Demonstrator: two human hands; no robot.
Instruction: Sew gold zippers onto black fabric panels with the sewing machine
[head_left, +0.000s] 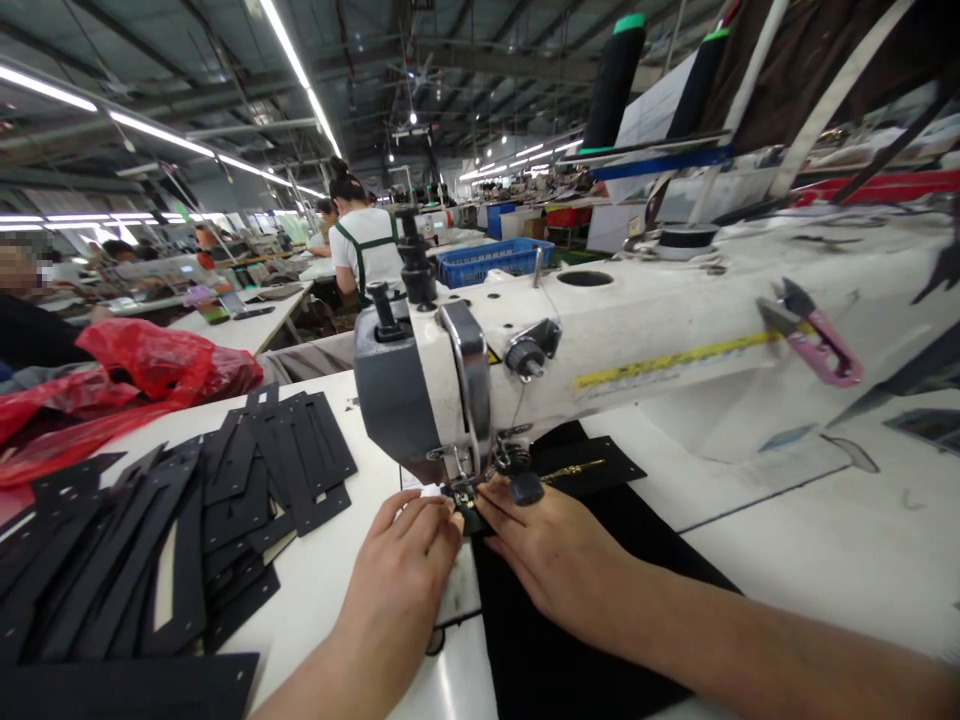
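Observation:
A white sewing machine (645, 340) stands over the table, its needle area just above my fingertips. My left hand (409, 555) is left of the presser foot, fingers closed together on a small white piece (431, 491) at the edge of the dark work. My right hand (551, 535) lies to the right of the foot, its fingers together and pressing on the black fabric (555, 640). A gold zipper (574, 470) runs along a black panel (619, 465) behind my right hand. The exact fingertip contacts near the needle are partly hidden.
Many black cut pieces (255, 470) are heaped at the left, beside red plastic (161, 360). Pink snips (825, 350) rest against the machine arm. A blue crate (491, 262) and a seated person (365, 235) are farther back. Black thread cones (615, 85) stand above the machine.

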